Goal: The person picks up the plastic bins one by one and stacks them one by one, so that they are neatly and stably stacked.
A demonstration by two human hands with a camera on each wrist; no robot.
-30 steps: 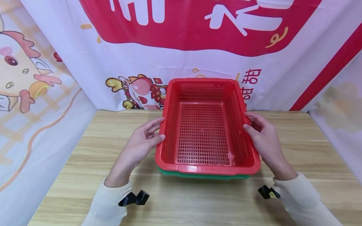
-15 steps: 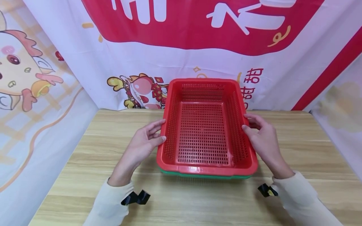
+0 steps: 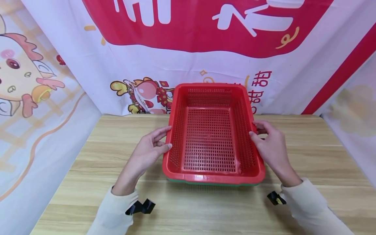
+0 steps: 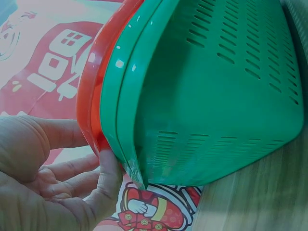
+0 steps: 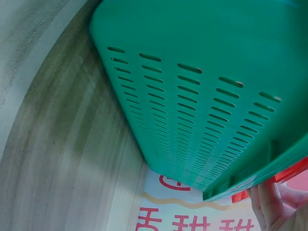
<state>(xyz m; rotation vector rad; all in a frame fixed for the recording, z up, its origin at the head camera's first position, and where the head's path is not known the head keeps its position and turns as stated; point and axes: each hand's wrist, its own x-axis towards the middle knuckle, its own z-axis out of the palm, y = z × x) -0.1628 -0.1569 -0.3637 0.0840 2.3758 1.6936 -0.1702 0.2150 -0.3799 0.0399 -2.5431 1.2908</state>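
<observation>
A red perforated plastic basket (image 3: pixel 210 140) stands nested in green basketry in the head view; a thin green rim shows under its front edge. Two stacked green rims appear in the left wrist view, below the red rim (image 4: pixel 90 91), over a slotted green basket wall (image 4: pixel 216 110). My left hand (image 3: pixel 148 148) pinches the red rim at the left side, thumb on top and fingers beneath. On the opposite side my right hand (image 3: pixel 270 143) holds the rim likewise. In the right wrist view, the green basket (image 5: pixel 192 96) hides most of that hand (image 5: pixel 274 207).
The baskets stand on a wood-grain table (image 3: pixel 205 209). Behind it hangs a printed white and red cloth (image 3: pixel 188 58), close to the baskets' far side. A patterned cloth (image 3: pixel 38 107) covers the left side. Black wrist mounts (image 3: pixel 141 206) sit at both cuffs.
The red basket has shifted slightly, its right edge moving a little left. My right hand has moved slightly left and nearer with it. My left hand has hardly moved and keeps its grip.
</observation>
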